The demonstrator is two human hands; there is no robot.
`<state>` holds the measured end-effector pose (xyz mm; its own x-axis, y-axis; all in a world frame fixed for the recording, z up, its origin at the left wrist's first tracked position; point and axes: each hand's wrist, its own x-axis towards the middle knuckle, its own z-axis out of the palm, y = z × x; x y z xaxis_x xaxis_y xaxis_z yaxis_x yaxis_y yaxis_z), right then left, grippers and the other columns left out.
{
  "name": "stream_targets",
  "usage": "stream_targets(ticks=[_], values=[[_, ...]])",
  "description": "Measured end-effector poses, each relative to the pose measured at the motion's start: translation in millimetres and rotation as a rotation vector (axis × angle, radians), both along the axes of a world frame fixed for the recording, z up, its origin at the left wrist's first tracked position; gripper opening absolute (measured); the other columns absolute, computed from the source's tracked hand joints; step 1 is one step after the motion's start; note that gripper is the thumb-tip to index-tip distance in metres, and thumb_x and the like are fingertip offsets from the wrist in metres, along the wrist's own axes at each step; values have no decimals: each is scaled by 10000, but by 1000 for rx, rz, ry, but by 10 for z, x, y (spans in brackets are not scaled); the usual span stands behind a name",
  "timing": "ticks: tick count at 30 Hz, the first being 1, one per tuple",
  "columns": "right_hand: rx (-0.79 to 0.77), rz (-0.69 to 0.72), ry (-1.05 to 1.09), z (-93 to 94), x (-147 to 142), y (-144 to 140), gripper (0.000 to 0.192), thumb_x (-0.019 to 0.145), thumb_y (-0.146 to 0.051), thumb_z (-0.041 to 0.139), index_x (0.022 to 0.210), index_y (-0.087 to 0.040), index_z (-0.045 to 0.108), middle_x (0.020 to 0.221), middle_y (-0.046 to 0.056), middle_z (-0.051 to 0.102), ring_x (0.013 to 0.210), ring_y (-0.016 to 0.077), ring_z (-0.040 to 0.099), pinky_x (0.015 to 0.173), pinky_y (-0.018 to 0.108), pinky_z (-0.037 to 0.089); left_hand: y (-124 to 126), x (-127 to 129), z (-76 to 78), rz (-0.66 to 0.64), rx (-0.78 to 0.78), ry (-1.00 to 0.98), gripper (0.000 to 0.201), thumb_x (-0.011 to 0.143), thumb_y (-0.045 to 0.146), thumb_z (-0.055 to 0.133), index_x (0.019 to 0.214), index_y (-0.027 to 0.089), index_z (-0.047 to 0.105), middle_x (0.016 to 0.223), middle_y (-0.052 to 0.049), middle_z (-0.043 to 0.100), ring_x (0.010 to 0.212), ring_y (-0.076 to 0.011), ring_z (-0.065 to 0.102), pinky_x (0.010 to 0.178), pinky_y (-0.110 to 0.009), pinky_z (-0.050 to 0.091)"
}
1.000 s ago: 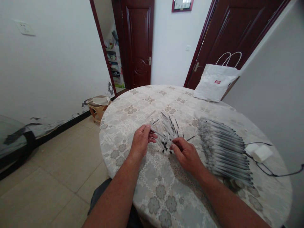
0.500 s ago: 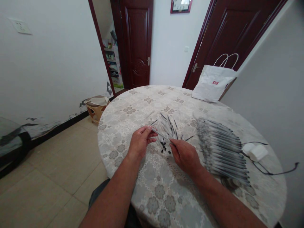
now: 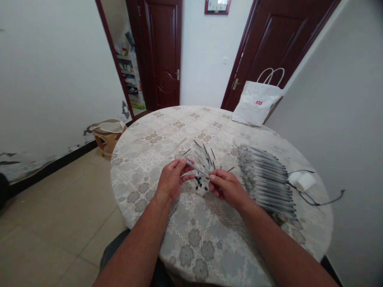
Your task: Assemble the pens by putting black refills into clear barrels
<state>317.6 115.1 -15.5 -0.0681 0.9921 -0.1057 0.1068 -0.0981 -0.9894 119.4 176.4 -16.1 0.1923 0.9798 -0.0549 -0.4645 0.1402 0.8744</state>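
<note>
A slim, translucent grey pen (image 3: 198, 168) is held slantwise above the table between my two hands. My left hand (image 3: 172, 178) pinches its upper left end between thumb and fingers. At the lower right end, my right hand (image 3: 226, 186) grips it with thumb and forefinger, the other fingers curled beneath. Just behind the pen lies a loose bunch of clear tubes and thin dark refills (image 3: 203, 154). Several small black plugs (image 3: 198, 181) are scattered below it, between the hands. What the right fingertips cover at the pen's end is hidden.
A large stack of similar pens (image 3: 267, 181) lies on the right of the round cloth-covered table (image 3: 191, 223). Beyond it are eyeglasses (image 3: 317, 203) and a crumpled white tissue (image 3: 305, 181). A white paper bag (image 3: 254, 103) stands at the back right. A stool (image 3: 107, 137) is at the left.
The view has swung slightly to the right. My right hand has shifted its grip at the pen's end, with its fingers more visible now. The left hand still pinches the other end.
</note>
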Motion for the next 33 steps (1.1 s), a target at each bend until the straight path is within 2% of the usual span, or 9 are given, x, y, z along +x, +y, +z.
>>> stream_targets(ticks=[2,4,7,12,16,20,24,29,33], values=[[82,37,-98,72,-6,-7,224,958,-407,526,873,-210,591,679,-22,660,508,110,535,465,210,379,-10,10,9,-4,48,47,339,820,461,759,976,162,722,1083,-98,718,884,-204,704,631,-291,622],[249,60,-272,161,-16,-26,179,971,-334,528,916,-200,632,776,-2,706,660,118,609,629,227,450,-16,17,16,-43,102,162,366,818,479,757,987,156,733,1040,-101,733,872,-209,711,629,-277,612],[429,58,-566,292,-16,-76,120,973,-271,560,999,-209,659,843,-4,705,749,126,613,692,239,413,-27,13,34,-218,151,291,372,817,471,763,1031,169,747,945,-94,758,821,-223,725,674,-321,617],[523,163,-936,437,161,-265,79,970,-245,602,976,-192,660,923,44,676,872,169,593,799,280,414,-52,-7,58,-352,264,493,323,800,452,778,994,193,785,928,-98,779,827,-257,742,705,-353,618],[494,122,-1081,499,572,-499,103,988,-236,592,1014,-182,675,975,69,661,936,186,582,860,302,428,-33,0,39,-337,251,509,329,808,458,767,998,191,782,996,-114,778,895,-286,747,695,-360,623],[420,-81,-1250,531,1115,-727,142,988,-207,573,1048,-177,698,1014,84,660,996,209,582,898,319,432,7,2,5,-279,236,497,339,806,461,766,994,179,775,1024,-121,772,872,-271,744,685,-358,623],[271,-174,-1434,500,1524,-845,161,970,-193,577,1006,-181,733,982,88,662,981,220,589,893,318,431,35,5,-20,-231,223,504,346,789,466,777,984,180,774,1010,-118,771,846,-258,738,664,-343,617],[161,-141,-1542,379,1690,-868,177,957,-193,576,1014,-190,744,976,90,663,969,232,591,887,324,424,58,-4,-43,-193,204,503,363,781,473,780,983,172,761,990,-115,766,835,-251,730,646,-322,606],[151,-136,-1510,306,1678,-886,193,953,-198,574,1050,-189,741,992,91,673,998,237,599,905,323,423,96,-37,-72,-122,151,484,368,765,470,791,970,167,752,967,-105,759,835,-241,722,647,-312,605]])
